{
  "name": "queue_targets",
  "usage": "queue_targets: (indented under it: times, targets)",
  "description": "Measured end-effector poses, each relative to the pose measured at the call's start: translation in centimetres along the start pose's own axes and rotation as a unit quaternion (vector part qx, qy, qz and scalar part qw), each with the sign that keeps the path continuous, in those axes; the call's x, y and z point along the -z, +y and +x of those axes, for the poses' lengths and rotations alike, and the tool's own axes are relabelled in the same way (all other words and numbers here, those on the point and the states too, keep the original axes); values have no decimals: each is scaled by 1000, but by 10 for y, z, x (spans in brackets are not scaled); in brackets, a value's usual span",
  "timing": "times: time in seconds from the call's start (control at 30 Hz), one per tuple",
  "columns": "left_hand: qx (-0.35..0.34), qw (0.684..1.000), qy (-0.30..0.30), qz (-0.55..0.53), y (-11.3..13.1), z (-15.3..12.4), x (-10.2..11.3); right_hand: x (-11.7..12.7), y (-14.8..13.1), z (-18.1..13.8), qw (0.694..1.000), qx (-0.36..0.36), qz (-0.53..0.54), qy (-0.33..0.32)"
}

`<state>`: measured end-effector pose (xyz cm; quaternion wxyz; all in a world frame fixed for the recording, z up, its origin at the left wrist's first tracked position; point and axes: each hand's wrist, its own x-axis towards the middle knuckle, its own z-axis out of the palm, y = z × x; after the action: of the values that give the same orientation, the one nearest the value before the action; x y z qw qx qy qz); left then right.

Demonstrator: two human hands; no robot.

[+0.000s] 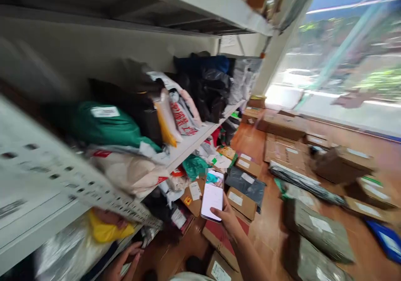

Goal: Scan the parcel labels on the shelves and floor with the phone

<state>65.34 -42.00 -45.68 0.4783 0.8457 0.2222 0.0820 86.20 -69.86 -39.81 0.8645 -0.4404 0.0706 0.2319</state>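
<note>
A smartphone [212,199] with a lit screen is held upright by my right hand [228,220], the thumb lying over the lower part of the screen. The screen shows a small picture at its top and a pale page below; its text is too small to read. At the lower left, my left hand [127,259] has loosely bent fingers, slightly apart, beside the metal shelf upright. A pale patch shows by its fingers, but I cannot make out what it is. Near this hand lies a yellow bag [109,228] on the lower shelf.
A metal shelf [192,141] holds bagged parcels, including a green bag [109,124] and a yellow-and-white bag [166,120]. Cardboard boxes [241,201] lie on the floor below. More boxes and grey wrapped parcels [322,231] cover the right side, before a large window [341,63].
</note>
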Motion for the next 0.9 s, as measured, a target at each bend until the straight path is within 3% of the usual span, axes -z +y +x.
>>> queue_targets:
  times: [0.17,0.23,0.3,0.4,0.53,0.73,0.8,0.9]
  targets:
    - [67,976,188,89,-17,-36,49,-4,40,-13,992,-124,17,-16]
    - [78,949,272,139,-17,-33,67,-5,57,-21,984,-172,23,-28]
    - [85,926,303,208,-12,-16,81,-9,72,-30,975,-215,29,-47]
    - [133,901,233,341,0,25,88,-20,89,-43,960,-263,44,-87]
    - [227,867,233,377,2,67,93,-37,102,-59,939,-303,64,-149]
    - [304,851,214,372,-16,77,121,-62,123,-72,908,-328,79,-248]
    - [294,858,191,376,-22,76,128,-71,137,-72,897,-333,73,-280]
    - [226,877,158,394,-34,67,130,-91,161,-69,881,-342,58,-321]
